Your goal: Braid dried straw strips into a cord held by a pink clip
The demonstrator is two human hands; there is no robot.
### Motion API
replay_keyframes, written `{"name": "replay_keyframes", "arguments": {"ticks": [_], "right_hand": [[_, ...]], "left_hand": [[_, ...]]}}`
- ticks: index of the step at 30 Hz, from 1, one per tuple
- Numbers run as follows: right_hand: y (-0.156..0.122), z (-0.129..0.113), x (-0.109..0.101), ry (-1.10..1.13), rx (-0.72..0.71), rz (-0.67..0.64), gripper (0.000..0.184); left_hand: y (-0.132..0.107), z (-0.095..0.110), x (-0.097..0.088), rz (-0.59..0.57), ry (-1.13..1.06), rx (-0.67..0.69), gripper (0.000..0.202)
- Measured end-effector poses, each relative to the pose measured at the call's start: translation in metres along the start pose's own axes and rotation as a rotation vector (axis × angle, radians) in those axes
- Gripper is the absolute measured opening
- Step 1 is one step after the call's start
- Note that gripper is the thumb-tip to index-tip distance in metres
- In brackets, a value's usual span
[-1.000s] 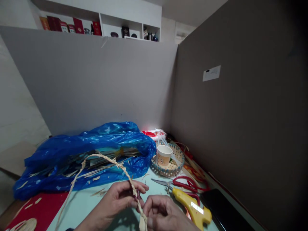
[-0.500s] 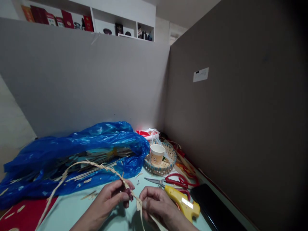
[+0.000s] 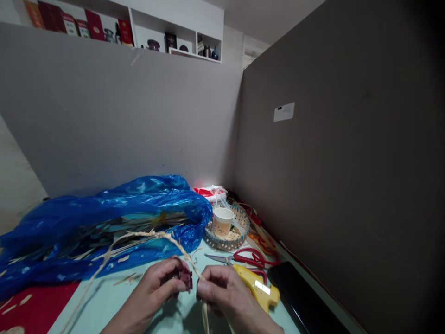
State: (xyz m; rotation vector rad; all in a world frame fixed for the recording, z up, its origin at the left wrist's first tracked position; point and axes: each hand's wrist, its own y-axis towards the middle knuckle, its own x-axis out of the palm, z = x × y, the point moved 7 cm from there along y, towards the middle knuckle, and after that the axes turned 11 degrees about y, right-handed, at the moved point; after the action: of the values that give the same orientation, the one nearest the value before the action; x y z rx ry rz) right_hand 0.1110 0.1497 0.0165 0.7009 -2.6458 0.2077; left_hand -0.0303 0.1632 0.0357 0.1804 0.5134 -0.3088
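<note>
Just left of the yellow glue gun (image 3: 255,290), the left hand (image 3: 156,288) pinches one small maroon piece (image 3: 186,279). The right hand (image 3: 225,297) has its fingertips closed on one braided straw cord (image 3: 163,234). The cord arches away leftward from both grips.

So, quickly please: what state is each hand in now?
Left hand: closed on a small dark red piece.
Right hand: closed, pinching the pale braided straw cord.
</note>
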Motion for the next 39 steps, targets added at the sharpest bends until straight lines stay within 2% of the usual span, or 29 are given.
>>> {"name": "replay_keyframes", "arguments": {"ticks": [5, 8, 13, 16, 18, 19, 21, 23, 24, 25, 26, 27, 28, 29, 30, 31, 34, 36, 39], "right_hand": [[0.001, -0.016, -0.013, 0.014, -0.112, 0.128, 0.028], [0.004, -0.016, -0.019, 0.069, -0.130, 0.186, 0.033], [0.003, -0.017, -0.020, 0.113, -0.152, 0.220, 0.035], [0.000, -0.028, -0.017, -0.024, -0.227, 0.207, 0.034], [-0.003, -0.037, -0.014, -0.160, -0.284, 0.201, 0.030], [-0.005, -0.040, -0.013, -0.224, -0.313, 0.202, 0.028], [-0.006, -0.043, -0.014, -0.312, -0.352, 0.217, 0.026], [-0.006, -0.041, -0.018, -0.332, -0.366, 0.252, 0.026], [-0.006, -0.039, -0.020, -0.313, -0.362, 0.263, 0.028], [-0.004, -0.037, -0.022, -0.274, -0.351, 0.261, 0.030], [-0.003, -0.034, -0.022, -0.217, -0.334, 0.245, 0.032], [-0.002, -0.032, -0.023, -0.142, -0.317, 0.228, 0.034], [-0.001, -0.031, -0.024, -0.057, -0.305, 0.219, 0.036], [0.000, -0.031, -0.026, 0.029, -0.300, 0.225, 0.039], [-0.001, -0.033, -0.029, 0.105, -0.308, 0.247, 0.041], [-0.002, -0.036, -0.033, 0.161, -0.324, 0.280, 0.043], [-0.005, -0.044, -0.036, 0.176, -0.356, 0.326, 0.045], [-0.003, -0.047, -0.025, 0.032, -0.338, 0.278, 0.042], [0.003, -0.050, 0.012, -0.357, -0.360, 0.135, 0.036]], "left_hand": [[0.004, -0.009, -0.010, 0.105, 0.073, -0.010, 0.012], [0.005, -0.013, -0.010, 0.108, 0.147, -0.005, 0.010], [0.009, -0.012, 0.013, 0.042, 0.383, 0.091, 0.022], [0.012, -0.010, 0.033, -0.014, 0.511, 0.179, 0.024], [0.008, 0.000, 0.040, 0.020, 0.611, 0.281, 0.027], [0.003, 0.009, 0.040, 0.066, 0.657, 0.349, 0.031], [-0.014, 0.035, 0.033, 0.234, 0.719, 0.514, 0.043], [-0.039, 0.065, 0.010, 0.562, 0.736, 0.660, 0.055], [-0.050, 0.076, -0.004, 0.744, 0.761, 0.678, 0.057], [-0.058, 0.083, -0.020, 0.920, 0.773, 0.643, 0.059], [-0.063, 0.085, -0.038, 1.067, 0.764, 0.549, 0.058], [-0.063, 0.079, -0.057, 1.152, 0.685, 0.415, 0.060], [-0.057, 0.066, -0.075, 1.151, 0.558, 0.230, 0.062], [-0.047, 0.046, -0.086, 1.042, 0.381, 0.045, 0.062], [-0.034, 0.024, -0.087, 0.845, 0.168, -0.117, 0.061], [-0.026, 0.012, -0.086, 0.726, 0.090, -0.173, 0.056], [-0.021, -0.007, -0.072, 0.581, -0.070, -0.239, 0.037], [-0.023, -0.008, -0.053, 0.527, -0.211, -0.254, 0.045], [-0.024, 0.009, -0.024, 0.467, -0.404, -0.214, 0.062]]}}
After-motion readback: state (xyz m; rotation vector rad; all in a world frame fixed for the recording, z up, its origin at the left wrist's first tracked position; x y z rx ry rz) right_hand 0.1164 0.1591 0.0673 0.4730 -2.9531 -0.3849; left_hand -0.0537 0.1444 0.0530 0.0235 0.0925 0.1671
